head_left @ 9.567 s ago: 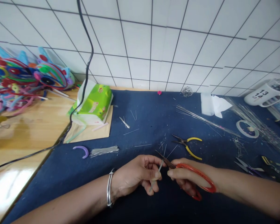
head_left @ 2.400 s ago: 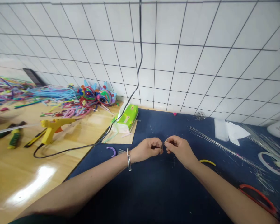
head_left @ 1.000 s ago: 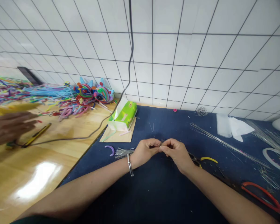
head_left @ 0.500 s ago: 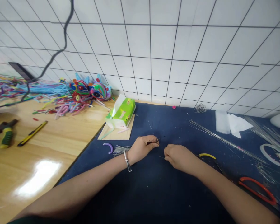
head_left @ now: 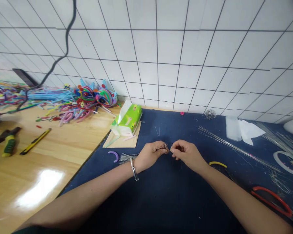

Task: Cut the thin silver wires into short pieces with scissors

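My left hand (head_left: pixel 154 154), with a silver bangle on its wrist, is closed in a pinch on fine dark wire that shows at the fingertips. Close beside it, my right hand (head_left: pixel 186 153) pinches with thumb and forefinger, its tips almost meeting the left ones. A faint thin strand seems to hang below the right fingers; most of it is hidden. Behind my left wrist lies a bundle of short wires (head_left: pixel 127 158) next to a purple curved handle (head_left: pixel 115 156). Two loose wire pieces (head_left: pixel 157 131) rest on the dark blue mat (head_left: pixel 158 195) beyond my hands.
A green tissue pack (head_left: pixel 130 118) sits on a tan board at the back. Long wires (head_left: pixel 234 146), a yellow handle (head_left: pixel 217 163) and red-handled scissors (head_left: pixel 272 200) lie right. On the wood at left are a utility knife (head_left: pixel 35 141), pliers (head_left: pixel 9 144) and pipe cleaners (head_left: pixel 51 94).
My right hand has risen slightly and moved in to my left fingertips, turning so its thumb and forefinger show. The left hand stays nearly in place. The view has shifted slightly.
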Demonstrator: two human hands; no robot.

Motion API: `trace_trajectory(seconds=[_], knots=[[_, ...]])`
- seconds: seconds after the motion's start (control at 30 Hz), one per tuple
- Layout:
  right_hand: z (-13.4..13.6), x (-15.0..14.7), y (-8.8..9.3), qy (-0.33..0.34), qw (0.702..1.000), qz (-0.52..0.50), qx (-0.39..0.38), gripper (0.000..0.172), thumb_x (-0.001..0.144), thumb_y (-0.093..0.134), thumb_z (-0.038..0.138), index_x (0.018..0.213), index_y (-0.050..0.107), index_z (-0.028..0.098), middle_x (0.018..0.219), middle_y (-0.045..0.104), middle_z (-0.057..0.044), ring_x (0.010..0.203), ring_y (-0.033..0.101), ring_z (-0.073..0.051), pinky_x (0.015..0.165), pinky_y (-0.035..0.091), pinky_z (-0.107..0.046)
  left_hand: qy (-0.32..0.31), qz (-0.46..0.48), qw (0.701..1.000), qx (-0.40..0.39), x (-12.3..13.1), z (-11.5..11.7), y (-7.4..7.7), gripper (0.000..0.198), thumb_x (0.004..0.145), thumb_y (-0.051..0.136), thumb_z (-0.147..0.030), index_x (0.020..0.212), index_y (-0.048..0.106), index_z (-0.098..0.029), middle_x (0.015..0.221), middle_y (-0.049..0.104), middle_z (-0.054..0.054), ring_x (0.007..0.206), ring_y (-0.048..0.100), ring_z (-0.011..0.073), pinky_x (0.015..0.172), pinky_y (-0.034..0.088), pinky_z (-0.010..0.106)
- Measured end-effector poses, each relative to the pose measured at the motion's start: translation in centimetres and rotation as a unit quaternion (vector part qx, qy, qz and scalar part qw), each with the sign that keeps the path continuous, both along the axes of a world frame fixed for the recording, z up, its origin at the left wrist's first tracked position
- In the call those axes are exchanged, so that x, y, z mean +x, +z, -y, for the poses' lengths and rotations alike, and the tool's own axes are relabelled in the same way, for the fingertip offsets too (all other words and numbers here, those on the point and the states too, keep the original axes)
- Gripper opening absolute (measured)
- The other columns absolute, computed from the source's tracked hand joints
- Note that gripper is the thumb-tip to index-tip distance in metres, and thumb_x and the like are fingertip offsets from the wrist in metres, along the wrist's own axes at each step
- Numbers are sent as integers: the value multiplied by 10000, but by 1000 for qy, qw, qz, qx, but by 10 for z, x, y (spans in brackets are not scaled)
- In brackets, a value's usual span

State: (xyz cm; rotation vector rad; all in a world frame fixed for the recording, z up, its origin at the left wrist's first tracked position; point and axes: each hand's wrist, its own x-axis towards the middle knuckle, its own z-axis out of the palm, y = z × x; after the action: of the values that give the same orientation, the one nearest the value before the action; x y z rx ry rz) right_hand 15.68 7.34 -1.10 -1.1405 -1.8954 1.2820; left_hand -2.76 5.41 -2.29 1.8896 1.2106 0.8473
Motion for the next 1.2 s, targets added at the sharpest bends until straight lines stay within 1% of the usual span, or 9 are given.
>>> trace_trajectory(seconds=[0.17,0.37,0.57,0.73,0.8,0.9,1.0,1.13,1.2], knots=[[-2,-5,-17,-42,994,0,103,118,758,520,282,744,601,199,734,569,7,676,509,-114,642,397,-239,4,9,1000,-11,1,-3,-5,115,805,480,-219,780,584,-178,772,602,-18,732,548,115,709,407,228],[-1,-8,-24,-27,992,15,125,90,769,515,245,754,594,203,726,557,13,679,500,-113,651,388,-238,14,2,1000,-9,0,-6,-15,105,792,503,-231,755,579,-169,735,596,-18,692,536,111,666,401,219],[1,-8,-22,-21,985,38,167,74,766,531,204,728,595,201,710,557,19,672,502,-108,655,374,-234,35,-20,999,2,2,-3,-19,100,774,529,-238,730,579,-164,686,573,-32,661,524,102,637,388,204],[1,-6,-21,-1,990,12,140,73,771,547,235,745,603,197,720,578,15,685,522,-111,656,382,-229,46,19,999,-12,5,-1,-22,88,759,546,-238,736,568,-156,682,576,-30,645,525,96,611,390,192],[1,-7,-23,-3,993,8,120,68,766,556,244,757,603,195,709,581,18,669,523,-109,641,384,-225,51,40,998,-28,6,0,-23,87,755,550,-231,812,554,-165,683,597,-32,631,536,95,592,392,188],[1,-8,-28,-9,997,-6,81,70,759,561,251,767,589,187,670,566,26,620,512,-101,603,387,-218,58,52,996,-44,6,1,-24,230,751,554,-213,973,500,-187,691,633,-35,596,545,93,564,392,187],[0,-10,-29,0,999,-25,44,112,751,567,250,842,586,186,663,539,32,596,494,-94,578,386,-211,60,43,996,-39,6,1,-24,321,745,558,-204,1055,474,-194,668,636,-40,576,539,92,581,400,196],[-1,-10,-23,40,996,-8,79,141,748,583,254,872,626,203,684,494,34,629,465,-89,605,366,-209,69,56,995,-48,6,1,-22,475,720,587,-217,1167,426,-191,660,629,-38,629,568,108,633,421,213],[0,-10,-20,53,994,-5,93,131,763,570,252,869,638,213,689,489,33,642,466,-89,622,363,-211,75,58,994,-56,6,1,-22,529,702,611,-252,1189,413,-191,632,609,-45,604,557,107,595,416,206]])
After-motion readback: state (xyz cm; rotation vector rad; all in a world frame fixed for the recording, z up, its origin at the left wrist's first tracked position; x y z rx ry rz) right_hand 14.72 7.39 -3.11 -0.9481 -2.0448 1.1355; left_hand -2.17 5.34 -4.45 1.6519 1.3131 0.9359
